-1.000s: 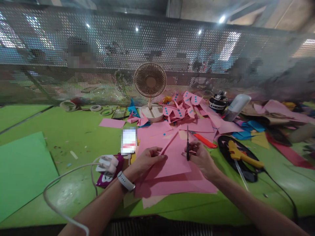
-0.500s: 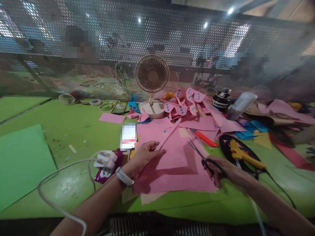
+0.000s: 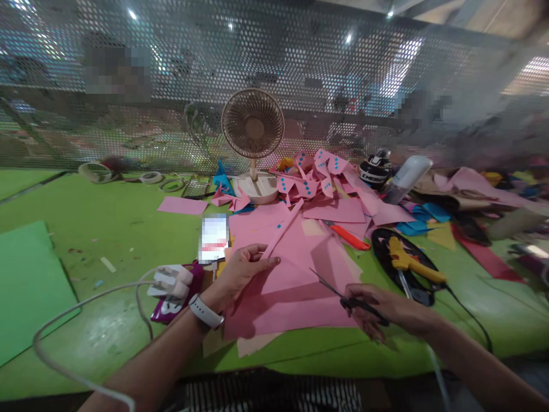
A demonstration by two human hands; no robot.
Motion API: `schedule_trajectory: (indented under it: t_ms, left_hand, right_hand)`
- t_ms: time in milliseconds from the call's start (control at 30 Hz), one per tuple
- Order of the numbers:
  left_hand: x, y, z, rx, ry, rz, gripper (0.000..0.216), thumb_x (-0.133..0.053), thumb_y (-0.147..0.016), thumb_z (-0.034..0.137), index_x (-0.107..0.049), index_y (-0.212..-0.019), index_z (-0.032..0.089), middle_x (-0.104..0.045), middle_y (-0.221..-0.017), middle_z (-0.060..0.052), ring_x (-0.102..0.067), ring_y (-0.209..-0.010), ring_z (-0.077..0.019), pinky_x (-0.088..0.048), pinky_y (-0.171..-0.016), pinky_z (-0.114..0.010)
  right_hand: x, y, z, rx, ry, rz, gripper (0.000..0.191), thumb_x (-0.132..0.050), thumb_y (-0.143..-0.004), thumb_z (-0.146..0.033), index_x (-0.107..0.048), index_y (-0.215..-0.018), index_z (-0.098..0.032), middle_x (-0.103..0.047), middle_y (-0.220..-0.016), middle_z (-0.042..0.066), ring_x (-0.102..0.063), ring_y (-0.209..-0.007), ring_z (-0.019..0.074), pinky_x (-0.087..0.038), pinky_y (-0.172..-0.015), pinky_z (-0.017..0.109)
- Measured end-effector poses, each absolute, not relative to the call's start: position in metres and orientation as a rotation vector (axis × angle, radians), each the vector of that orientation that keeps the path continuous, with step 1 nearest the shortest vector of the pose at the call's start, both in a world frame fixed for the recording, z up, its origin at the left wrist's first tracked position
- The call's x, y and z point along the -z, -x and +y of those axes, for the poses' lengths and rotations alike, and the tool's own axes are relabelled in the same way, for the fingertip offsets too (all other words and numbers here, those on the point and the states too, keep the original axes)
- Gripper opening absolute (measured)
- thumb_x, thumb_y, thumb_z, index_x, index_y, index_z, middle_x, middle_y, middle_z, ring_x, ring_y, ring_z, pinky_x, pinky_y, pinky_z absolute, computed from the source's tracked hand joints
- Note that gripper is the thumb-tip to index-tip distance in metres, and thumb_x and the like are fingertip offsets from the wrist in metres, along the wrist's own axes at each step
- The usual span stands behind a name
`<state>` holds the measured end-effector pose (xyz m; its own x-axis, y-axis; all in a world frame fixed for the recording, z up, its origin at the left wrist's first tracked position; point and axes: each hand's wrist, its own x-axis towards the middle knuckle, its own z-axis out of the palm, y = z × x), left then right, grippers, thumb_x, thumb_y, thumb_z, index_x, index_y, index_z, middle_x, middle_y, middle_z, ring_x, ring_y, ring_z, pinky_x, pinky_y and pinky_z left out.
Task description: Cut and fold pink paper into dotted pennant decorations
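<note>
My left hand [image 3: 240,277], with a white watch band on the wrist, pinches a narrow strip of pink paper [image 3: 283,229] between thumb and fingers. The strip slants away from me toward the fan and has a small blue mark beside it. In my right hand [image 3: 373,306] is a pair of scissors [image 3: 328,283] with dark handles. Their blades point left and away, nearly together, and look apart from the strip. Under both hands lie pink paper sheets [image 3: 295,315], stacked loosely on the green table.
A small fan [image 3: 253,129] stands behind, beside folded pink pieces [image 3: 306,186] with blue dots. A lit phone [image 3: 214,237] and white charger plugs [image 3: 171,280] lie left. Toward the right are an orange-handled cutter [image 3: 349,236] and a yellow glue gun [image 3: 409,263] on a black tray.
The scissors have come nearer to me and slightly left, and their blades have drawn closer together. My left hand keeps its pinch on the strip. The whole view has turned slightly right.
</note>
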<state>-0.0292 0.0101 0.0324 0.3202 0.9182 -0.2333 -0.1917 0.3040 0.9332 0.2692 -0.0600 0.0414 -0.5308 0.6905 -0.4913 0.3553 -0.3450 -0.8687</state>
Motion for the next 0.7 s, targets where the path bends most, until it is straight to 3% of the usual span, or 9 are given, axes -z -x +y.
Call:
schedule_trajectory:
  t_ms: [700]
  left_hand:
    - [-0.0319, 0.0288, 0.01, -0.88, -0.983, 0.941, 0.039, -0.081, -0.062, 0.028, -0.063, -0.094, 0.016, -0.071, -0.085, -0.004, -0.065, -0.076, -0.0136, -0.048, -0.073, -0.024]
  right_hand:
    - [-0.0434, -0.2605, -0.0573, -1.896, 1.412, -1.663, 0.041, -0.061, -0.075, -0.054, -0.047, -0.081, -0.016, -0.057, -0.059, -0.003, -0.05, -0.041, 0.0058, -0.037, -0.037, 0.016]
